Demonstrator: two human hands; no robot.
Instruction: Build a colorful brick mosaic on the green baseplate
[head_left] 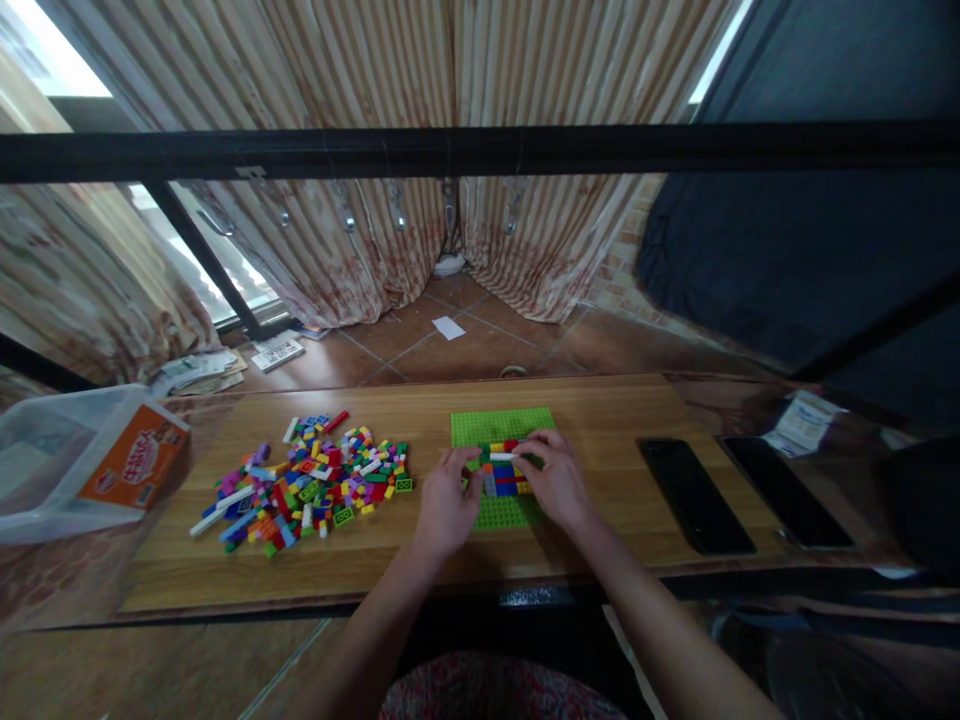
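Observation:
A bright green studded baseplate (501, 427) lies on the wooden board, with rows of red, blue, yellow and grey toy bricks (507, 480) built up on it. My right hand (556, 482) reaches over the right part of these rows, thumb and fingertips closed at the end of a long white toy brick (501, 457). Whether that brick sits pressed down is too small to see. At the left edge of the rows is my left hand (448, 503), its fingers bent and apart from the thumb, with green between them. Part of the build is covered by my fingers.
Left of the baseplate spreads a heap of loose coloured bricks (300, 480). Beyond it stands a clear plastic tub (67, 460) with an orange label. Two dark phones (697, 495) lie on the right. A black metal bar (480, 152) crosses above the far side.

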